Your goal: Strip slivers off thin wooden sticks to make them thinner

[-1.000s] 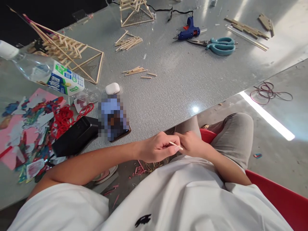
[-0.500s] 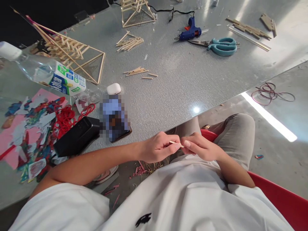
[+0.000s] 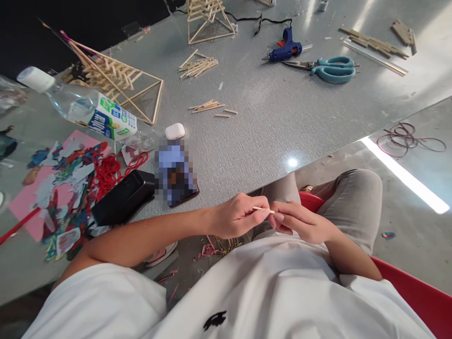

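Observation:
Over my lap, just off the table's front edge, my left hand (image 3: 237, 217) pinches a short, thin wooden stick (image 3: 262, 209) between thumb and fingers. My right hand (image 3: 302, 221) meets it from the other side, its fingertips and thumb closed at the stick's right end. The very tip of the stick is partly hidden by the fingers. On the table beyond lie a few similar short sticks (image 3: 208, 106) and a larger pile of sticks (image 3: 198, 65).
A phone (image 3: 176, 174), white earbud case (image 3: 174, 131), black box (image 3: 122, 197) and plastic bottle (image 3: 81, 106) lie leftward, near paper scraps (image 3: 67, 179). Stick frames (image 3: 116, 77) stand behind. Further right rest a blue glue gun (image 3: 285, 47) and scissors (image 3: 334, 69).
The view has shifted slightly, so everything appears a little further right. My right hand's fingers have straightened somewhat at the stick's end; my left hand keeps its pinch.

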Demonstrator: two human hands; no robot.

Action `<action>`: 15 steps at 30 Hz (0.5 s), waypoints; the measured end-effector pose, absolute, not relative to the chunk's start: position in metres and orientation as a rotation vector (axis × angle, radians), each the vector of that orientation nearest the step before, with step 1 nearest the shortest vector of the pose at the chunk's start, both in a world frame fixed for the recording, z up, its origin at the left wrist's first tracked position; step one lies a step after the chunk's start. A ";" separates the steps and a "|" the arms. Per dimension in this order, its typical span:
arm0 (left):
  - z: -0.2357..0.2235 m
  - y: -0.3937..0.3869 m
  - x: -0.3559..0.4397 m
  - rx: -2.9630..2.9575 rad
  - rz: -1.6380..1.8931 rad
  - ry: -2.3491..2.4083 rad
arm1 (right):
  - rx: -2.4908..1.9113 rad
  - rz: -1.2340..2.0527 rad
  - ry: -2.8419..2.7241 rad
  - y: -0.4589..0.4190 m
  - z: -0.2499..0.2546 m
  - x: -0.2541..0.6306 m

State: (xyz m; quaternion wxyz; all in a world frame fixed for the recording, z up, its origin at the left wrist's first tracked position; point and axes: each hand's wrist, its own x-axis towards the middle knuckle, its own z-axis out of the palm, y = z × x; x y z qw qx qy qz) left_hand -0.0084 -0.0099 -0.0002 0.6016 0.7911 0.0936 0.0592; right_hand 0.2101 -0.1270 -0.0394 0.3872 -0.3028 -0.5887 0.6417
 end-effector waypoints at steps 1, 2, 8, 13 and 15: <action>0.000 -0.010 -0.008 1.827 0.135 0.215 | -0.757 1.654 -1.481 -0.127 -0.039 0.210; 0.001 -0.009 -0.008 1.824 0.130 0.214 | -0.750 1.667 -1.465 -0.128 -0.039 0.210; 0.001 -0.009 -0.008 1.825 0.091 0.221 | -0.736 1.652 -1.456 -0.128 -0.041 0.207; 0.001 -0.009 -0.008 1.826 0.095 0.198 | -0.733 1.593 -1.484 -0.127 -0.041 0.206; 0.000 -0.009 -0.008 1.822 0.083 0.199 | -0.727 1.604 -1.470 -0.127 -0.040 0.206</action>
